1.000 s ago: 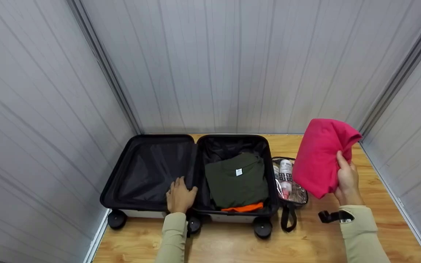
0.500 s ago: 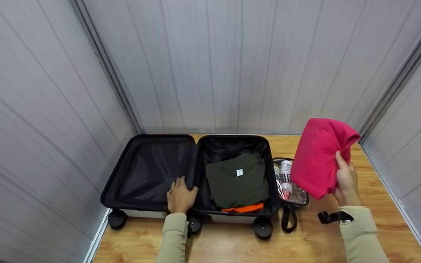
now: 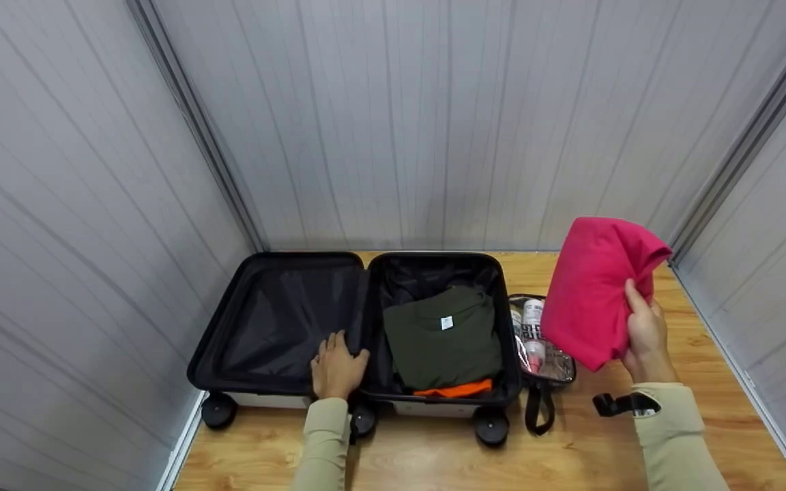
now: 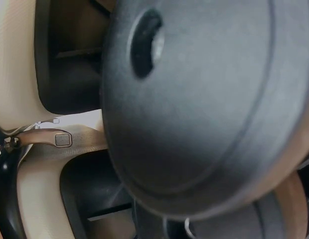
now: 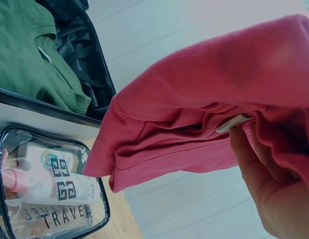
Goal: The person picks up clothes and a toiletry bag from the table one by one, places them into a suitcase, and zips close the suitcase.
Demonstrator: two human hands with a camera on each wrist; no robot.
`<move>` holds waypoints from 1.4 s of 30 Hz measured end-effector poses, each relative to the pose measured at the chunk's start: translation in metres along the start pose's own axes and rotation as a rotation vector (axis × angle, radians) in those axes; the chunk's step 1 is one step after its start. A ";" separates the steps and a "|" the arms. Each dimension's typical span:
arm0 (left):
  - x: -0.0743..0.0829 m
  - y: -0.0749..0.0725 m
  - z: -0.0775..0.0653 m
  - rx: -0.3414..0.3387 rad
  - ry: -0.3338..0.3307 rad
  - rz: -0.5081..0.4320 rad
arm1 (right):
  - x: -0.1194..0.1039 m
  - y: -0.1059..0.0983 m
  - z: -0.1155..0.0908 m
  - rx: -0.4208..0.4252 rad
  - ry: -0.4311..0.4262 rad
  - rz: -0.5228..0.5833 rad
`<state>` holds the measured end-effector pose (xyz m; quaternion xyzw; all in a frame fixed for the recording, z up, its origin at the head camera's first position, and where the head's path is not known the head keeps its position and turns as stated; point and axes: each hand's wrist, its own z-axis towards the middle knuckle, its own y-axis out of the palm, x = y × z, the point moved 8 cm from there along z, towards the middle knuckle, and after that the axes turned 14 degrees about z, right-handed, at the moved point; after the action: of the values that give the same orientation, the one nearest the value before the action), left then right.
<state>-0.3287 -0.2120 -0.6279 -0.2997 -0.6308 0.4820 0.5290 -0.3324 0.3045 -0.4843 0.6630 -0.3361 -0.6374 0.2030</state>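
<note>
My right hand [image 3: 647,337] grips a folded pink garment [image 3: 594,293] by its right side, holding it up to the right of the suitcase. In the right wrist view the thumb lies against the pink cloth [image 5: 204,74] beside a small pale label [image 5: 233,123]. My left hand [image 3: 338,366] rests with fingers extended on the near inner edge of the open suitcase's left half [image 3: 277,314]. A folded dark green shirt [image 3: 444,348] lies in the right half, with an orange cloth [image 3: 458,389] showing beneath it. The left wrist view is mostly filled by a suitcase wheel [image 4: 204,99].
A clear toiletry bag [image 3: 560,365] with bottles inside stands against the suitcase's right side; its black strap [image 3: 538,409] lies on the wooden floor [image 3: 427,464]. Pale panel walls [image 3: 393,123] close in the back and both sides. Black wheels [image 3: 491,426] stick out in front.
The pink garment and my right hand have shifted very slightly left. My left hand, the suitcase and the toiletry bag stay in place.
</note>
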 end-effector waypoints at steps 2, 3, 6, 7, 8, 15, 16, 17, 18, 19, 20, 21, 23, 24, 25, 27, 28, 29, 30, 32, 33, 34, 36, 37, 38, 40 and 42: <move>0.000 0.000 0.000 -0.002 0.000 -0.003 | 0.000 0.001 0.000 -0.002 -0.001 0.008; 0.001 0.000 0.000 -0.003 0.000 -0.004 | 0.000 0.001 0.000 -0.002 0.000 0.009; 0.001 0.001 0.000 -0.005 0.001 0.002 | 0.000 0.001 0.000 0.003 0.007 0.002; 0.000 0.001 0.000 -0.005 0.002 0.007 | 0.000 0.001 0.000 0.006 0.009 -0.004; 0.000 0.001 0.000 -0.006 0.002 0.011 | 0.000 0.002 0.000 0.010 0.010 -0.011; -0.002 0.000 0.001 -0.006 -0.007 0.036 | 0.000 0.009 0.001 0.027 0.012 -0.032; -0.002 0.000 0.001 -0.005 -0.007 0.038 | 0.000 0.011 0.001 0.027 0.012 -0.029; -0.002 0.000 0.002 -0.004 -0.006 0.040 | 0.001 0.012 0.001 0.027 0.012 -0.027; -0.002 0.000 0.002 -0.005 -0.006 0.046 | 0.001 0.014 0.001 0.024 0.012 -0.026; -0.002 0.000 0.002 -0.005 -0.004 0.048 | 0.001 0.015 0.001 0.021 0.013 -0.024; -0.002 0.000 0.002 -0.004 -0.004 0.049 | 0.001 0.016 0.001 0.017 0.014 -0.021; -0.002 0.000 0.002 -0.002 -0.002 0.048 | 0.002 0.018 0.001 0.011 0.016 -0.016; -0.003 0.000 0.002 -0.002 -0.004 0.050 | 0.002 0.020 0.001 -0.001 0.016 -0.015; -0.003 0.000 0.002 -0.002 -0.005 0.049 | 0.003 0.022 0.001 -0.009 0.016 -0.016; -0.003 0.000 0.002 -0.002 -0.004 0.045 | 0.003 0.023 0.001 -0.015 0.015 -0.017; -0.003 0.000 0.001 -0.004 -0.007 0.038 | 0.003 0.025 0.001 -0.025 0.013 -0.016; -0.003 0.000 0.001 -0.005 -0.008 0.035 | 0.003 0.026 0.001 -0.030 0.012 -0.016; -0.003 0.000 0.001 -0.005 -0.008 0.032 | 0.003 0.027 0.001 -0.037 0.013 -0.013; -0.003 0.000 0.001 -0.004 -0.007 0.029 | 0.004 0.028 0.001 -0.040 0.013 -0.015; -0.003 -0.001 0.001 -0.006 -0.008 0.028 | 0.004 0.029 0.002 -0.045 0.010 -0.023; -0.003 -0.001 0.001 -0.008 -0.009 0.029 | 0.004 0.030 0.002 -0.048 0.010 -0.027; -0.003 -0.001 0.001 -0.010 -0.010 0.031 | 0.004 0.031 0.002 -0.052 0.010 -0.031; -0.003 -0.001 0.001 -0.013 -0.012 0.035 | 0.004 0.032 0.002 -0.054 0.009 -0.037; -0.003 -0.001 0.001 -0.016 -0.012 0.037 | 0.004 0.033 0.002 -0.055 0.011 -0.035; -0.003 -0.001 0.001 -0.017 -0.013 0.038 | 0.004 0.034 0.002 -0.055 0.013 -0.035; -0.003 -0.001 0.000 -0.019 -0.013 0.038 | 0.005 0.036 0.002 -0.060 0.017 -0.036; -0.003 -0.002 -0.001 -0.018 -0.013 0.035 | 0.005 0.037 0.002 -0.067 0.022 -0.039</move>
<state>-0.3270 -0.2154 -0.6273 -0.3124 -0.6333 0.4874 0.5137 -0.3416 0.2752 -0.4622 0.6691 -0.2996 -0.6448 0.2162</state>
